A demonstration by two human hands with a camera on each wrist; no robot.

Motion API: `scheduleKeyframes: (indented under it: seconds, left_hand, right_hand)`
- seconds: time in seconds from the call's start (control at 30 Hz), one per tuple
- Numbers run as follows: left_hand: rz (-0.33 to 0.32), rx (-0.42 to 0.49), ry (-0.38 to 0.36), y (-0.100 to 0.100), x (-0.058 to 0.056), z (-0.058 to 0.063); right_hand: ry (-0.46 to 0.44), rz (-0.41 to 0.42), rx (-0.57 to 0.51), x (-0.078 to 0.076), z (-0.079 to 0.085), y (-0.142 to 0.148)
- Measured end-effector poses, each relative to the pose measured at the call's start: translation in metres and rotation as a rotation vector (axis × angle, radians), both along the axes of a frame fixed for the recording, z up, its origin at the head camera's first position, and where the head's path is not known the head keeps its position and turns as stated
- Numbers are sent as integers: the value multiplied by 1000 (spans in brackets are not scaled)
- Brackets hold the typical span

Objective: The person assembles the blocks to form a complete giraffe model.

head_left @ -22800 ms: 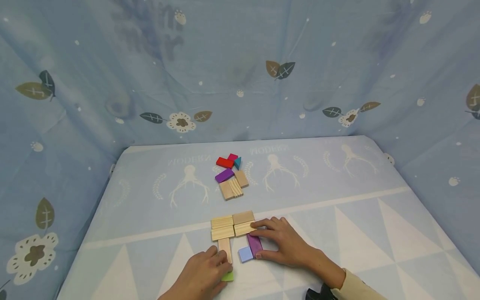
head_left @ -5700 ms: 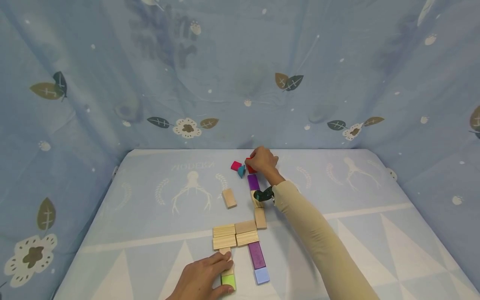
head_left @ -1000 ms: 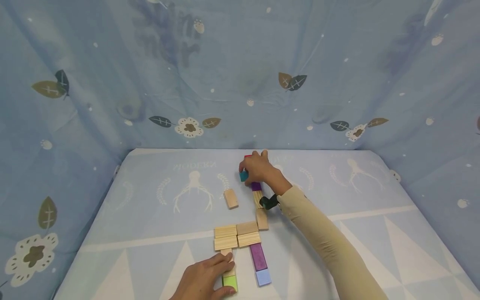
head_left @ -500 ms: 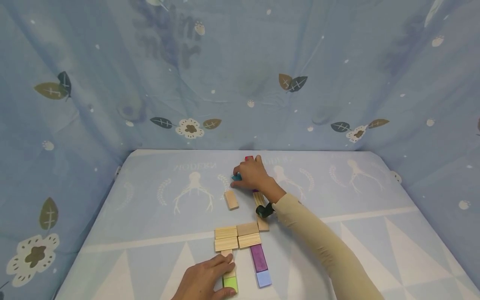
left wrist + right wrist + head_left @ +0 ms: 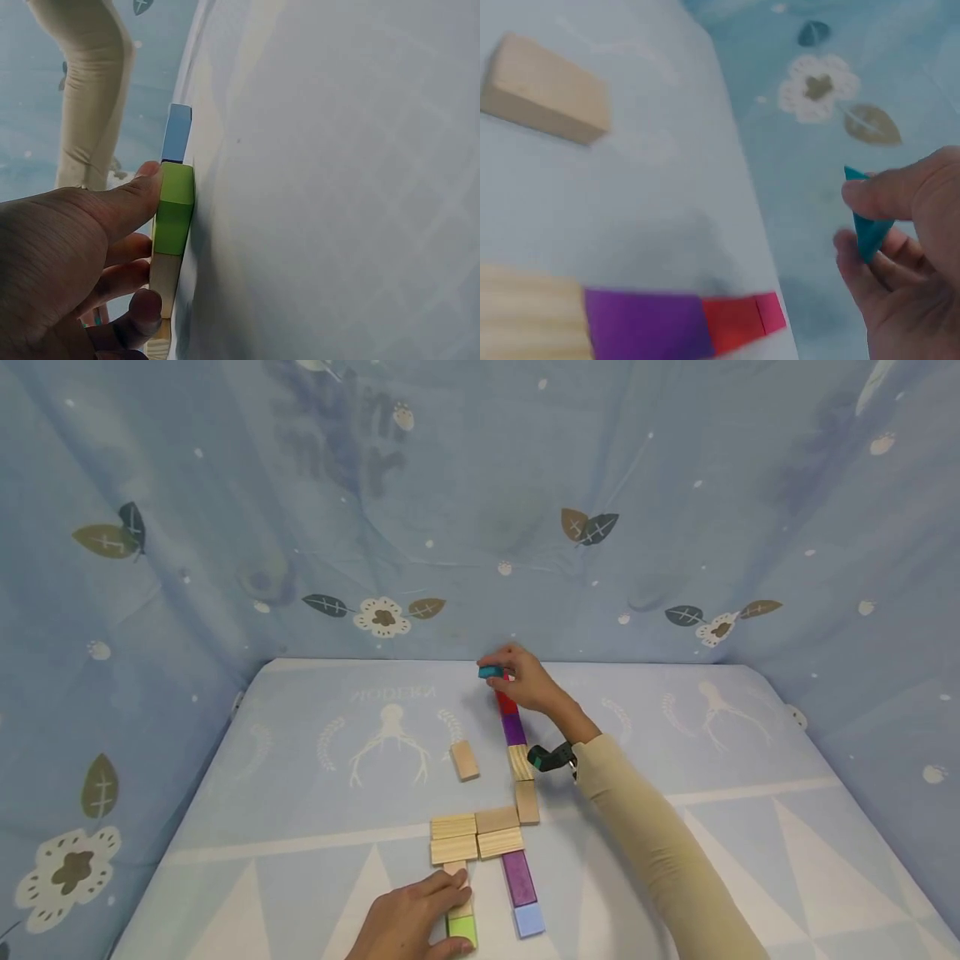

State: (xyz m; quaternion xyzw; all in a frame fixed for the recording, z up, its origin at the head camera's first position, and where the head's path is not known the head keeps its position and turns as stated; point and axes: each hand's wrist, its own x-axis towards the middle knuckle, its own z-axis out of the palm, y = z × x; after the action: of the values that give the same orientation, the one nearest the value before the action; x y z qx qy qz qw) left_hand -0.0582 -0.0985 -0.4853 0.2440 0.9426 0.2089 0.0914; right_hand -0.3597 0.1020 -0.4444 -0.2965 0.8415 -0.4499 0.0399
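Note:
My right hand (image 5: 528,681) pinches a teal triangular block (image 5: 866,232) between thumb and fingers, raised near the table's far edge. Below it runs a line of blocks: a pink one (image 5: 771,313) at the far end, then red (image 5: 507,702), purple (image 5: 513,729), striped wood (image 5: 521,762) and plain wood (image 5: 527,802). That line meets a rectangle of flat wooden blocks (image 5: 453,849). My left hand (image 5: 408,912) rests by the near left leg, fingers on a wooden block (image 5: 460,906), thumb against a green block (image 5: 176,206).
One loose wooden block (image 5: 464,761) lies left of the line. A second near leg has a long purple block (image 5: 519,878) ending in a light blue one (image 5: 529,920). Patterned blue cloth (image 5: 420,510) rises behind the table.
The right hand has picked up the teal block and carried it up to the line's far end. Earlier, blocks from the far pile were laid into that line. The left hand has stayed put lately.

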Motion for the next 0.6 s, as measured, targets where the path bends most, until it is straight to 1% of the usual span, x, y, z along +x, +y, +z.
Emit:
scheduleKeyframes:
  seconds: [0.1, 0.17, 0.23, 0.3, 0.4, 0.5, 0.6]
  left_hand:
    - [-1, 7, 6, -1, 0, 0]
    - [-2, 12, 8, -1, 1, 0]
    - [-4, 15, 12, -1, 1, 0]
    - [-6, 18, 17, -1, 1, 0]
    - [-10, 21, 24, -2, 1, 0]
    - [-12, 27, 26, -2, 2, 0]
    - [-15, 36, 37, -2, 2, -1]
  right_hand:
    - [-123, -66, -113, -8, 0, 12]
    - [-179, -132, -171, -13, -2, 20]
    - [-216, -190, -219, -18, -6, 28]
    - [-245, -230, -249, -22, -9, 35]
    - [-269, -261, -241, -29, -13, 44]
    - [-282, -278, -183, -34, -18, 52]
    - [-291, -277, -115, -39, -24, 56]
